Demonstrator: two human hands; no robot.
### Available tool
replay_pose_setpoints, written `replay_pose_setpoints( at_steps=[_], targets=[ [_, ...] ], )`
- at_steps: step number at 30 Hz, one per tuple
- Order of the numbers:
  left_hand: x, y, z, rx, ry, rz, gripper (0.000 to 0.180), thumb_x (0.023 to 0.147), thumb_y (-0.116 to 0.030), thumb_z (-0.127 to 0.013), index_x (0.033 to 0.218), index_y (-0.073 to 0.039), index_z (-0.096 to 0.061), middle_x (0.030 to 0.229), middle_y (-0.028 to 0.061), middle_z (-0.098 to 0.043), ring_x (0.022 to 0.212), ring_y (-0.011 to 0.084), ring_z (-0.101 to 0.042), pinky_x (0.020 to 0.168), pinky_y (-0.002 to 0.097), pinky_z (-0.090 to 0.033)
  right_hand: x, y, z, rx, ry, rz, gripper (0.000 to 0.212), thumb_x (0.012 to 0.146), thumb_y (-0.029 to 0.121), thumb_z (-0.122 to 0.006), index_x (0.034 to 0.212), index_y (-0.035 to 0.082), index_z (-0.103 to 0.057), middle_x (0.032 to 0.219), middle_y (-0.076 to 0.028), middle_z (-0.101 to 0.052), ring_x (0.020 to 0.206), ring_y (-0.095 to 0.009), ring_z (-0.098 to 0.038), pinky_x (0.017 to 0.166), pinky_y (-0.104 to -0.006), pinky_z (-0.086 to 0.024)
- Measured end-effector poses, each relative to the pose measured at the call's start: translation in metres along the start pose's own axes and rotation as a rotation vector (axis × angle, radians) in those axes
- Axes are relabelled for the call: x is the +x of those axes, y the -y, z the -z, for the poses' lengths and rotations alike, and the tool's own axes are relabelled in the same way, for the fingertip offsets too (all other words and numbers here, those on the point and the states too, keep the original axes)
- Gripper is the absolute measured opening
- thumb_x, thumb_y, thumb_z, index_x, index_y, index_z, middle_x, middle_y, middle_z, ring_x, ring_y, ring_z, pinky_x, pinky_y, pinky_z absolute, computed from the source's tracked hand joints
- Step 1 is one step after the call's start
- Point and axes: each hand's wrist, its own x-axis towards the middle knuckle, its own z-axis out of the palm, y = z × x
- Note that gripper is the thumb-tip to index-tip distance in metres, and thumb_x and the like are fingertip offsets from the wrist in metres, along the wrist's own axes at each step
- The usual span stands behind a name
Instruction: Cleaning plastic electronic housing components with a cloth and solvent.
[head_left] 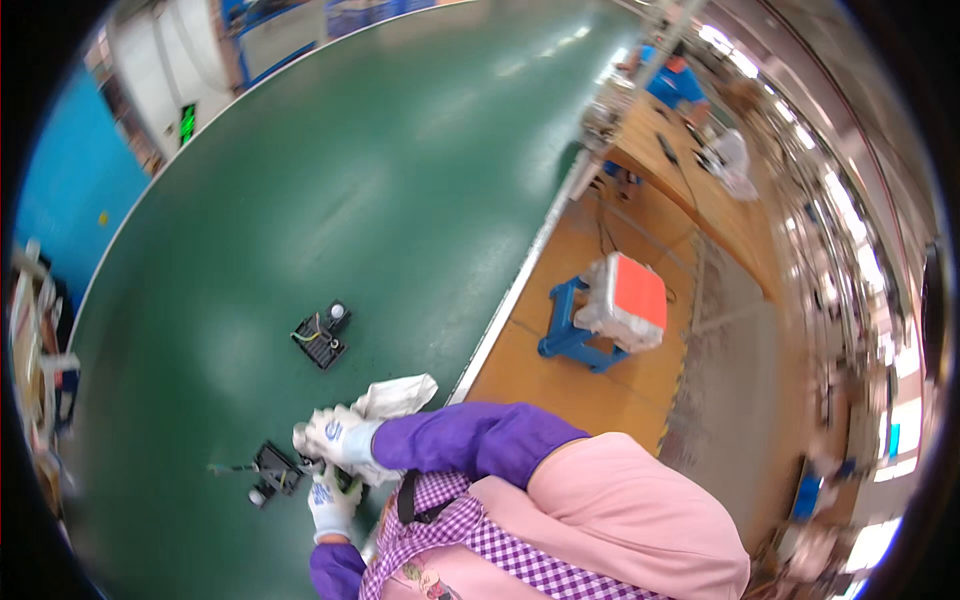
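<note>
My right hand (338, 437), in a white glove with a purple sleeve, is closed over a small part that its fingers mostly hide. Just below it, my left hand (333, 503), also gloved, is curled around something dark, too covered to name. Beside both hands on the green surface lies a black housing (277, 468) with a round lens-like end and thin wires sticking out to the left. A similar black housing (321, 345) with a pale round piece and a yellow-green wire rests farther away. White crumpled sheeting (398, 396) lies under and beyond my right wrist.
The long green surface (400, 190) has a pale edge strip (520, 290) on its right. Beyond that stands a blue stool (580, 335) with a wrapped, red-topped pad. A person in blue (676, 82) works at a wooden table (700, 200) at the far right.
</note>
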Motion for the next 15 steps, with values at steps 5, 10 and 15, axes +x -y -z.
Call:
replay_pose_setpoints(
  at_steps=[5, 10, 15],
  targets=[
    [-0.028, 0.024, 0.024, 0.063, 0.006, -0.154, 0.034, 0.074, -0.030, -0.071, 0.096, -0.007, -0.060, 0.095, 0.0195, -0.062, 0.087, 0.0393, -0.061, 0.074, 0.0476, -0.049, 0.017, 0.033, -0.061, 0.135, -0.172, -0.096, 0.015, 0.081, 0.024, -0.058, 0.089, 0.016, -0.068, 0.090, -0.005, -0.066, 0.093, -0.023, -0.065, 0.077, -0.0382, -0.050],
    [-0.068, 0.061, -0.031, 0.219, -0.203, -0.280, 0.065, 0.082, -0.037, -0.062, 0.134, -0.003, -0.045, 0.132, 0.0298, -0.043, 0.116, 0.0433, -0.045, 0.098, 0.0508, -0.034, 0.017, 0.050, -0.055, -0.093, -0.190, -0.288, 0.017, 0.087, 0.022, -0.051, 0.095, 0.014, -0.063, 0.097, -0.009, -0.064, 0.091, -0.026, -0.064, 0.077, -0.0374, -0.049],
    [-0.075, 0.076, -0.030, 0.207, -0.142, -0.334, 0.071, 0.084, -0.033, -0.059, 0.143, -0.005, -0.035, 0.140, 0.0291, -0.037, 0.124, 0.0432, -0.040, 0.103, 0.0513, -0.030, 0.019, 0.060, -0.063, -0.111, -0.203, -0.264, 0.018, 0.086, 0.022, -0.053, 0.098, 0.013, -0.064, 0.096, -0.009, -0.065, 0.094, -0.027, -0.064, 0.079, -0.0389, -0.049]
  ],
)
